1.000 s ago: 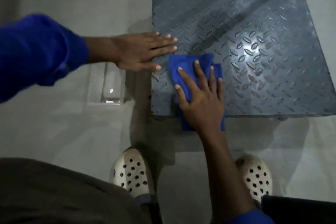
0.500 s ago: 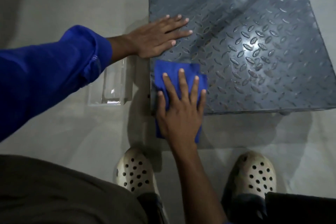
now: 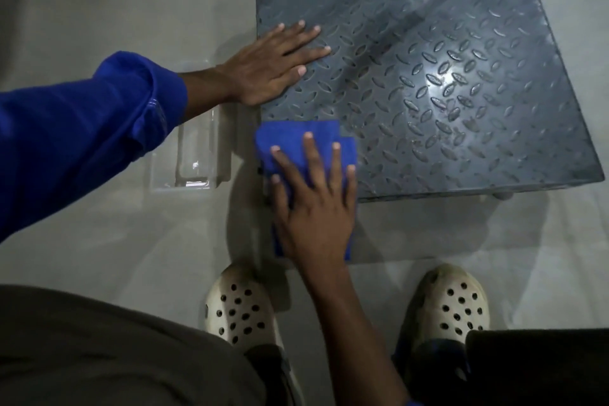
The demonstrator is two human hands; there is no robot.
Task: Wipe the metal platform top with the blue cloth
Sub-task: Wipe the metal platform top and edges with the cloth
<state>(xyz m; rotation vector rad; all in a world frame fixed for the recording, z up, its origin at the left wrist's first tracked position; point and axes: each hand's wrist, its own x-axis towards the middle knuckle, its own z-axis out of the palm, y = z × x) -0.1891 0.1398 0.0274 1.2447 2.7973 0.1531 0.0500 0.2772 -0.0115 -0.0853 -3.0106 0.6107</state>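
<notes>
The metal platform [image 3: 428,69] is a dark grey tread plate with raised oval ribs, filling the upper right of the head view. A folded blue cloth [image 3: 290,138] lies over its near left corner and hangs down past the front edge. My right hand [image 3: 316,204] presses flat on the cloth with fingers spread, covering most of it. My left hand [image 3: 270,66] rests palm down on the platform's left edge, fingers spread, holding nothing.
A clear plastic tray [image 3: 197,158] lies on the pale floor just left of the platform. My two cream perforated clogs [image 3: 240,306] [image 3: 451,303] stand in front of the platform's near edge. A bright light spot reflects off the plate's middle.
My right hand slid the cloth left and toward me, from further in on the plate to the near left corner. My left hand shifted further away along the left edge.
</notes>
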